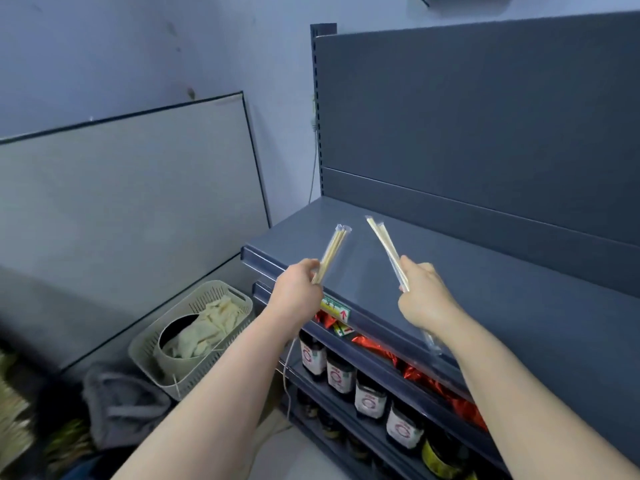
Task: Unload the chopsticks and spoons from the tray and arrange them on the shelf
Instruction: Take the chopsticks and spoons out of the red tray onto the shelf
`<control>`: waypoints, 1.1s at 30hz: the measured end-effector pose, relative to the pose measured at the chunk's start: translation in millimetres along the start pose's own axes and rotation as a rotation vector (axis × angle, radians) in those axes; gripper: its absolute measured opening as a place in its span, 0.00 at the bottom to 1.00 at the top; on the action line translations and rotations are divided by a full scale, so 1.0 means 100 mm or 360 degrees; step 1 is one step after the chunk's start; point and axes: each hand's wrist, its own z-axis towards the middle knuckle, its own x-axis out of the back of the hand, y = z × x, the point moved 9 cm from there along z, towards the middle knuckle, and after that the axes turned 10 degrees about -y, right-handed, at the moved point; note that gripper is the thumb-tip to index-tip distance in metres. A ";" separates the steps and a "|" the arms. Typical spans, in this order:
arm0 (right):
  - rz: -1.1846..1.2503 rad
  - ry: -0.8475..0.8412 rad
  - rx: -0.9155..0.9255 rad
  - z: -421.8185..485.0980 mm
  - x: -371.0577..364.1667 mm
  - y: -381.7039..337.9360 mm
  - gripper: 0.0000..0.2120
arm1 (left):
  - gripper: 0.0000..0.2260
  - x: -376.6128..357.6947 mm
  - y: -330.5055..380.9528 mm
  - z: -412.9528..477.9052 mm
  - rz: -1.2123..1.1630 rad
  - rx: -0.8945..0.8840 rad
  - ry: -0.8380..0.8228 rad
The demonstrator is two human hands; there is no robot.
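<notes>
The left hand (298, 287) curled its fingers round a wrapped chopstick pair (333, 251) pointing to 1 o'clock. The right hand (424, 299) gripped a second pair (382, 242) pointing to 11 o'clock. Both were above the grey shelf (502, 299), and the white tray (145, 355) sat at the left hand's 8 o'clock.

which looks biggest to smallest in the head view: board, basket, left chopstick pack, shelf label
1. board
2. basket
3. left chopstick pack
4. shelf label
The pack and label are nearer the camera than the basket, so their true sizes are unsure.
</notes>
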 end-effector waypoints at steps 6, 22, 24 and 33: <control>0.0020 -0.0054 -0.0092 0.69 -0.17 -0.13 0.16 | 0.24 0.13 -0.09 0.70 0.0039 0.0009 -0.0075; -0.0082 -0.0331 -0.0044 2.13 -0.49 -0.48 0.18 | 0.19 -0.02 -0.13 2.16 0.0658 -0.0165 -0.0414; -0.0158 -0.0336 0.0015 2.13 -0.52 -0.52 0.21 | 0.18 -0.03 -0.10 2.19 0.0715 -0.0254 -0.0428; -0.0882 0.0124 -0.0398 1.46 -0.18 -0.10 0.18 | 0.14 -0.20 0.47 1.90 0.1266 -0.0877 -0.0306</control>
